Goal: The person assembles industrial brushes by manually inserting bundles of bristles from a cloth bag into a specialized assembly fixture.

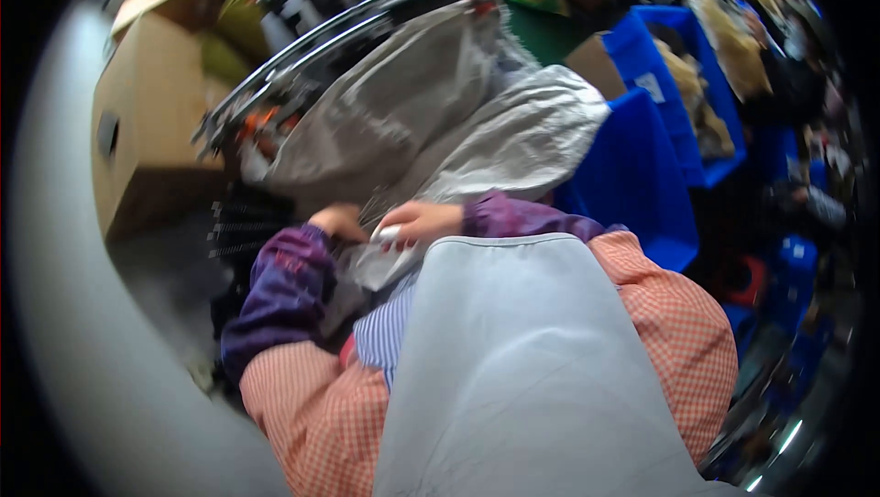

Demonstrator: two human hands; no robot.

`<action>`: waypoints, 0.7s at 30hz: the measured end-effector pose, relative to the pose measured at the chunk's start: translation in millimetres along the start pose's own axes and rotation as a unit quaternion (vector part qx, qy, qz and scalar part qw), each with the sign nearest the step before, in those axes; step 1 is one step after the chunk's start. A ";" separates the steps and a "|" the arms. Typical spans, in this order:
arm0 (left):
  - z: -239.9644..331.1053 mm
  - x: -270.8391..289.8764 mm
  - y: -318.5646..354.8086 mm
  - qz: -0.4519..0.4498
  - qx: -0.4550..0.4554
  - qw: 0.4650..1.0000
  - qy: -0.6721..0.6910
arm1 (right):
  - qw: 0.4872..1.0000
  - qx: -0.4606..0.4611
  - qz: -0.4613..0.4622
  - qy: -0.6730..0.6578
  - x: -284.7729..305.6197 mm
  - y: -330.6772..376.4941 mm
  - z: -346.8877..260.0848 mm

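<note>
My right hand (423, 221) is closed, fingers curled round a small white object (386, 234) whose kind is blurred. My left hand (340, 221) is close beside it on the left, bent downward; its fingertips are smeared and partly hidden. Below both hands hangs a crumpled, whitish translucent plastic bag (374, 268); whether my left hand grips it cannot be made out. Just beyond my hands a large grey-white woven sack (385, 103) spreads out, with a lighter fold (522, 126) reaching to the right.
A curved metal rail (367, 13) runs behind the sack, with orange pieces (266, 121) near its left end. Cardboard boxes (151, 93) stand at the left beside a pale wall (60, 249). Blue plastic bins (632, 176) stand at the right, one holding brown packaging (697, 93).
</note>
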State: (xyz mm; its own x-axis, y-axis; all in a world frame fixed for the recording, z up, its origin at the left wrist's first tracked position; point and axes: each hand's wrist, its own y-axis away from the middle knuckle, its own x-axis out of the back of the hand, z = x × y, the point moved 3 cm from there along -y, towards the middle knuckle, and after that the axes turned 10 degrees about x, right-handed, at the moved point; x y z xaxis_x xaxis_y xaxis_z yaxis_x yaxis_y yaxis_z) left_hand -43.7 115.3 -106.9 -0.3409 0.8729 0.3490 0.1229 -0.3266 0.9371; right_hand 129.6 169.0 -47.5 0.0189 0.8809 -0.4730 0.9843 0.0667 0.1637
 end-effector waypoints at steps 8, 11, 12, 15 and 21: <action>2.0 14.5 2.5 0.138 0.053 0.988 -0.041 | 0.952 0.086 0.170 0.241 45.6 2.0 -10.0; -16.5 12.5 -11.4 0.201 0.113 0.971 -0.057 | 0.798 0.114 0.170 0.566 70.2 -0.3 -13.9; -20.3 16.1 -14.0 0.175 0.130 0.975 -0.045 | 0.758 0.072 0.152 0.630 80.1 2.8 3.1; -19.9 26.7 -0.5 0.184 0.130 0.972 -0.065 | 0.662 -0.193 -0.010 0.724 101.5 17.9 78.8; -10.8 18.6 40.5 0.243 0.158 0.942 -0.168 | 0.763 0.029 0.081 0.641 78.0 -3.7 32.6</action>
State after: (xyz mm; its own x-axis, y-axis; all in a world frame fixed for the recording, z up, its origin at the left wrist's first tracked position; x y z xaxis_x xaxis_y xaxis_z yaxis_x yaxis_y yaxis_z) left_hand -55.1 114.4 -62.5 0.1351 0.7305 0.6694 0.4782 -0.6398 0.6016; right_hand 133.2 222.2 -113.2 -0.0092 0.6127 0.7903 0.9941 -0.0800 0.0735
